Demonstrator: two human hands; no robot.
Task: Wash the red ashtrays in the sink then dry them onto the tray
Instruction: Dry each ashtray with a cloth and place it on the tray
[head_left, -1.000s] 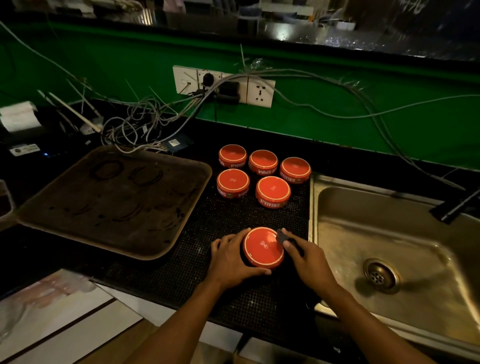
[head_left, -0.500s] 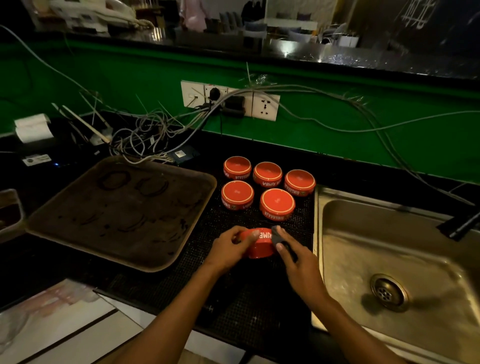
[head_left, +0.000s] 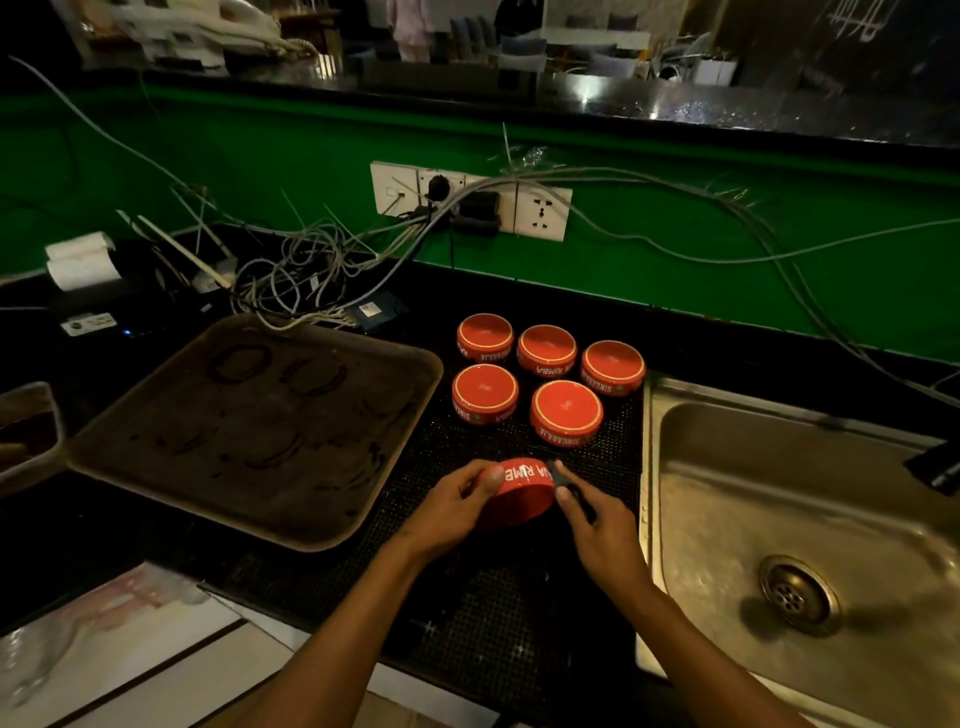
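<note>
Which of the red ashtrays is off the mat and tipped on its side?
The ashtray in the hands, nearest the camera. The left hand holds it tilted so its lettered wall faces up; the five others sit flat on the black mat.

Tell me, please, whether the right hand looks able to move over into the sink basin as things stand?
Probably yes. The right hand is beside the sink, just left of its rim, and nothing stands between them. It holds a small dark object, too dim to identify, against the ashtray gripped by the left hand.

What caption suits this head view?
Both hands hold a red ashtray over the black mat, between tray and sink.
</note>
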